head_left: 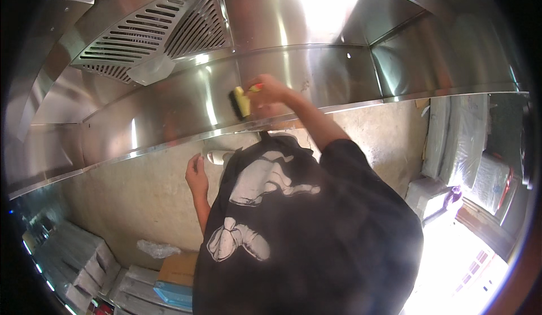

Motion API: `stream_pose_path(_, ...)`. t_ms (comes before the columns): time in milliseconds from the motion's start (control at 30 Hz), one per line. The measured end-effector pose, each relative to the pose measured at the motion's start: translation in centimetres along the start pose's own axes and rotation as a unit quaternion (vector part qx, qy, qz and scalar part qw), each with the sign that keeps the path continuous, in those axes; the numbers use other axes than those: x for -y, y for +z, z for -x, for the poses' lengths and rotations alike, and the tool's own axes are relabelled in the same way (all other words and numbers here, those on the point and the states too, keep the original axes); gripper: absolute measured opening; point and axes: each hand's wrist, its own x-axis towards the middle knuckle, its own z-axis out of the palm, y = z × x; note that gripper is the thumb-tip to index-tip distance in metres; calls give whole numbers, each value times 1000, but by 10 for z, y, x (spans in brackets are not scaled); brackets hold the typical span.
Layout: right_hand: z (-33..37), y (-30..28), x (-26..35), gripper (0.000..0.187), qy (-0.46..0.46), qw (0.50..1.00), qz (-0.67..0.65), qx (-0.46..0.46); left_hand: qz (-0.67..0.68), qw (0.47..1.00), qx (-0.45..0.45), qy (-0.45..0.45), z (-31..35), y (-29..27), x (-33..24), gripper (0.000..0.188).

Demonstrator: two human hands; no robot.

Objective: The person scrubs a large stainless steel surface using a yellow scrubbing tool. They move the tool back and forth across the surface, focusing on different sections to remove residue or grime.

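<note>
My right hand is closed around the grip of a yellow scrub brush. The brush's dark bristles face left, by the lower inner wall of a shiny stainless-steel range hood; whether they touch the metal I cannot tell. Some blur lies over the hand and brush. My left hand hangs low at my left side, below the hood's edge. Its fingers are loosely bent and hold nothing that I can see.
A slotted metal vent filter sits at the hood's upper left. The hood's long rim crosses in front of me. Behind lie wrapped grey panels, grey boxes, a cardboard box, a blue bin and crumpled clear plastic on the floor.
</note>
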Motion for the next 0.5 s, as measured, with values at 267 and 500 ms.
stream_pose_path(267, 110, -128, -61, 22, 157, 978, -87, -105, 20, 1000, -11, -4, 19, 34, -12, 31)
stream_pose_path(500, -4, 7, 28, 29, 7, 989, -146, -38, -7, 999, 14, -32, 37, 60, -39, 33)
